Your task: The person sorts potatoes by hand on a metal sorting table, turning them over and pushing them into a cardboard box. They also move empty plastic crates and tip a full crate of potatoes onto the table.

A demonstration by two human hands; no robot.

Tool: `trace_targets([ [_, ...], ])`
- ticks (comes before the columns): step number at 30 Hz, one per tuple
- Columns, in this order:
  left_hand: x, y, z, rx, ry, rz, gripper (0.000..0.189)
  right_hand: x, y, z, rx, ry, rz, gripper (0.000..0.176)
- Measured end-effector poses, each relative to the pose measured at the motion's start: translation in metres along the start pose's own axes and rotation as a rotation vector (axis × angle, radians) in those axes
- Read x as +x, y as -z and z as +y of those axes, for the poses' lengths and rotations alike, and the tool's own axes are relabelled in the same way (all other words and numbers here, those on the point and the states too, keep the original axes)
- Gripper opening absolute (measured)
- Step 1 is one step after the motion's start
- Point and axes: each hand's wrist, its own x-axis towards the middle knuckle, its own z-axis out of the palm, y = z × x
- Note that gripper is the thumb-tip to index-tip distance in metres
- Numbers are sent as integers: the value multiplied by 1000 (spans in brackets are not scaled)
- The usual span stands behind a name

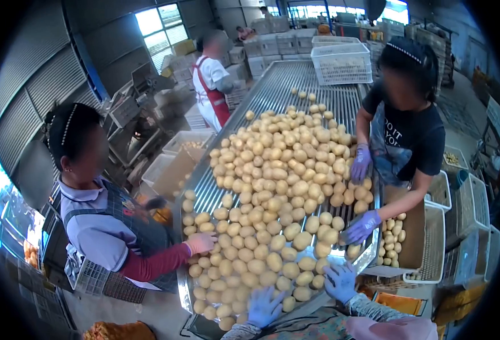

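Many potatoes (pixel 255 249) lie spread over a metal roller table (pixel 201 184). At the table's near edge my left hand (pixel 265 307), in a blue-purple glove, rests on the potatoes with its fingers spread. My right hand (pixel 341 282), gloved alike, lies at the near right corner beside several potatoes, its fingers apart. Neither hand shows anything held. Between and ahead of my hands are loose potatoes (pixel 304 277).
A co-worker at left reaches a pink-gloved hand (pixel 201 242) onto the potatoes. Another at right has two purple-gloved hands (pixel 363 226) there. A third person stands beyond. White crates (pixel 342 63) sit on the far end; a potato-filled crate (pixel 431 243) is at right.
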Motion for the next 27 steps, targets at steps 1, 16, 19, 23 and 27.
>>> trace_targets([
  [1, -8, 1, 3, -47, 3, 8, 52, -4, 4, -4, 7, -13, -31, 41],
  [16, -3, 2, 2, -82, 0, -58, 55, -5, 4, -5, -30, -45, -96, 48],
  [19, -2, 5, 3, -92, 9, -58, 55, 2, 3, -16, 68, 40, -187, 53],
  [23, 1, 6, 6, -133, 49, -41, 57, 20, -2, -53, 142, 346, -414, 60],
  [27, 3, 21, 9, -4, 244, 23, 59, 44, -19, -39, 188, 319, -449, 63],
])
